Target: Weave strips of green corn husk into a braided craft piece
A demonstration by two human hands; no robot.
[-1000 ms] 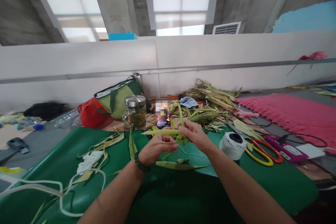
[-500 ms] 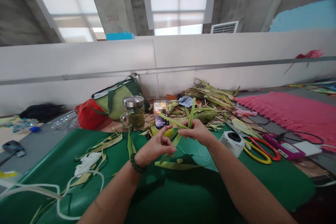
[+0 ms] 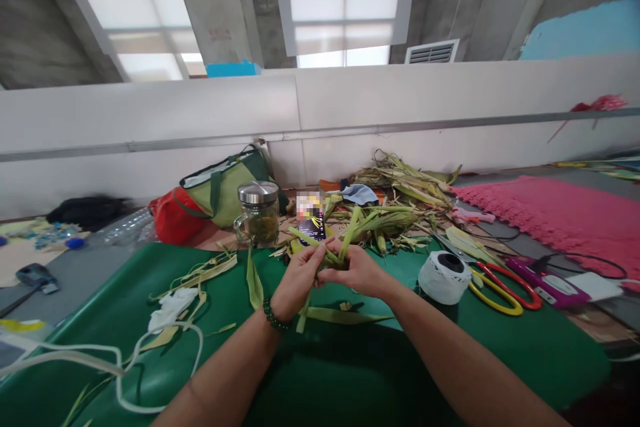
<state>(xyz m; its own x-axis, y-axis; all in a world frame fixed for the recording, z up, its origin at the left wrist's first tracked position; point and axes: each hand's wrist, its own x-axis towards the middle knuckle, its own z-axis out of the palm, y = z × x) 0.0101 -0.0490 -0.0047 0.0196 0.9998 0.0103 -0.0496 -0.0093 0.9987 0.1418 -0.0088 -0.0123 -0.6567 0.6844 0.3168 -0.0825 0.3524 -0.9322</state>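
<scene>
Over the green mat [image 3: 350,373], both hands meet on crossed green corn husk strips [image 3: 350,237]. My left hand [image 3: 299,280], with a bead bracelet on its wrist, pinches the strips between thumb and fingers. My right hand [image 3: 359,272] grips them from the other side, its fingertips close to the left ones. Strip ends stick out above the hands and one hangs below the left hand. The crossing itself is partly hidden by the fingers. A loose husk piece [image 3: 345,315] lies on the mat beneath. Just beyond the hands stands a phone [image 3: 313,230] with its screen lit.
A glass mug [image 3: 263,223] with a metal lid stands back left, before a green bag [image 3: 227,190]. A husk pile [image 3: 405,180] lies behind. To the right are a white thread spool [image 3: 444,280], scissors [image 3: 505,287] and a purple power strip [image 3: 547,280]. White cable [image 3: 120,373] loops at left.
My left hand has gone from spread fingers to pinching the husk strips. My right hand has come lower and to the left, so the two hands are now together. The view has shifted slightly.
</scene>
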